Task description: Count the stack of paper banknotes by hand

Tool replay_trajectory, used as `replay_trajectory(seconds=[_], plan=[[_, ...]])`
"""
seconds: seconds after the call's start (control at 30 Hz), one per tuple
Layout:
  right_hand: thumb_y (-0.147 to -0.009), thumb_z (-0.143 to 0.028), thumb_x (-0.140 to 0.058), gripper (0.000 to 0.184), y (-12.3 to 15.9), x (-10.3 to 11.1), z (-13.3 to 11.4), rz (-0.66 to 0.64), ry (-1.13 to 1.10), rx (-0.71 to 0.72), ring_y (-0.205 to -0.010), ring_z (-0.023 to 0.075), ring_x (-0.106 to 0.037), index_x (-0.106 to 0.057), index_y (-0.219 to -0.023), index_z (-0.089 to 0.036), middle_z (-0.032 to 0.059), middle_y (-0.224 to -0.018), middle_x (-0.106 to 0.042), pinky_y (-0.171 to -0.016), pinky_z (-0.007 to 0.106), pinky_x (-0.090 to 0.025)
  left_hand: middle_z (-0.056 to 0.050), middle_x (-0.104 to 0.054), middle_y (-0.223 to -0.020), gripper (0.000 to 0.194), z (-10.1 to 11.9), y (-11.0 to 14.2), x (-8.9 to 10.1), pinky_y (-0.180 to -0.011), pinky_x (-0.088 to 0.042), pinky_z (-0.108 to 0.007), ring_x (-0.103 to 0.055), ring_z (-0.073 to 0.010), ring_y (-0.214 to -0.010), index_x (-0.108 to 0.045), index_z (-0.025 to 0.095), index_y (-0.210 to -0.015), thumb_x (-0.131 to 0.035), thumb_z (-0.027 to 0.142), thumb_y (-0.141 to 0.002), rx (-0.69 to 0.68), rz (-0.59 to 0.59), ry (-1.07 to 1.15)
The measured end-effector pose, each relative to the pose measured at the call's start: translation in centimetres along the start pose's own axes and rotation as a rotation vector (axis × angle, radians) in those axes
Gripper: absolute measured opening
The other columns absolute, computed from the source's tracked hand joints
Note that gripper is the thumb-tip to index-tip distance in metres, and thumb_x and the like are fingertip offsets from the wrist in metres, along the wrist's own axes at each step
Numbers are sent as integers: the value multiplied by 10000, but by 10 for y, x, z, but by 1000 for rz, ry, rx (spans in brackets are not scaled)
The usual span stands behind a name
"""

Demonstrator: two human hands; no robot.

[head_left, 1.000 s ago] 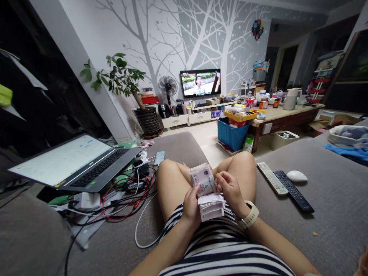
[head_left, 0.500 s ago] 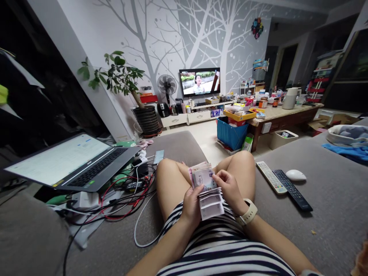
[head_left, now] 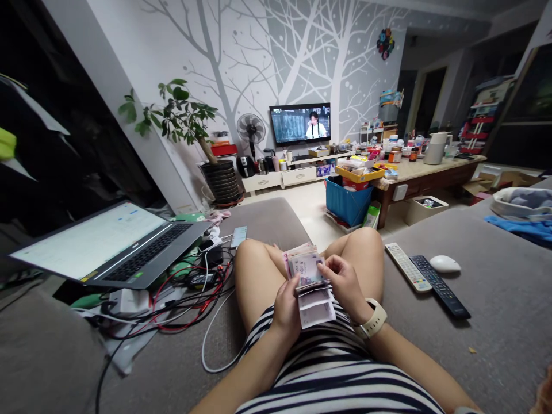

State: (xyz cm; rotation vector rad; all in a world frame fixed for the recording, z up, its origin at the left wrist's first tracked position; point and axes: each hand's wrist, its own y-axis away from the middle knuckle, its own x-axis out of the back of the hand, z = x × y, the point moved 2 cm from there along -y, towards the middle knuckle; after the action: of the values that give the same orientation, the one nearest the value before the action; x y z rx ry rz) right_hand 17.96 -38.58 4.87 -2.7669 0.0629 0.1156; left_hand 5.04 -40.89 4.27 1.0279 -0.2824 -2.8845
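Over my lap, a stack of banknotes (head_left: 307, 270) is spread between my two hands, mostly pale purple with pinkish ones behind. My left hand (head_left: 286, 302) is closed round the left edge of the stack, thumb on top. Several notes fold down below that thumb and hang toward my striped clothing (head_left: 340, 368). My right hand (head_left: 345, 286) pinches the right edge of an upright note between thumb and fingers. A watch with a pale strap (head_left: 374, 319) is on my right wrist.
Left on the sofa are an open laptop (head_left: 142, 247), tangled cables (head_left: 190, 310) and a phone (head_left: 238, 236). At right lie a white remote (head_left: 407, 266), a black remote (head_left: 440, 286) and a white mouse (head_left: 445, 264). A blue bin (head_left: 347, 201) stands by a cluttered table (head_left: 457, 167).
My left thumb has drawn back a little toward the stack's left edge, and the folded notes have shifted slightly. My right hand keeps its pinch. The television picture is different.
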Motion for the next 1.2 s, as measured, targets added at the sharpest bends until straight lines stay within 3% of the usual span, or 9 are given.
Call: replay_trajectory(seconds=[0.17,0.47,0.73,1.07,1.2], plan=[[-783,-418,-621,290,1,-1,1,-27,-34,-1,-531,116,-388,-510,-650,-184,-37,-563,-455,-515,247,-321,-113,-721,-854,359,0,-4,2,-775,-514,-367,-672,-275,-840,-661,89,-1003,-660,297,-711,0,14,32],[-790,-427,-613,263,5,-2,-5,-29,-114,9,-568,127,-453,-567,-718,-178,-20,-618,-528,-538,244,-361,-83,-723,-824,329,1,-4,2,-796,-496,-339,-664,-263,-873,-680,110,-909,-696,329,-665,-71,29,-26],[-822,-419,-579,263,8,-1,-7,-22,-117,17,-529,113,-404,-563,-712,-180,-30,-588,-490,-490,236,-318,-91,-721,-840,280,-2,-4,3,-811,-495,-353,-658,-271,-905,-680,127,-889,-688,313,-680,-52,12,-10],[-873,-470,-490,349,10,-2,-2,-53,-162,3,-468,113,-431,-550,-698,-175,-22,-508,-522,-492,247,-328,-76,-715,-740,239,0,-1,0,-769,-510,-355,-669,-273,-862,-681,126,-838,-666,304,-680,-74,40,-28],[-805,-454,-603,318,7,-1,3,-33,-118,-21,-491,107,-428,-515,-671,-180,-41,-520,-484,-505,241,-337,-87,-715,-741,264,2,2,-2,-730,-515,-341,-677,-259,-795,-672,103,-867,-674,281,-672,-73,36,-41]])
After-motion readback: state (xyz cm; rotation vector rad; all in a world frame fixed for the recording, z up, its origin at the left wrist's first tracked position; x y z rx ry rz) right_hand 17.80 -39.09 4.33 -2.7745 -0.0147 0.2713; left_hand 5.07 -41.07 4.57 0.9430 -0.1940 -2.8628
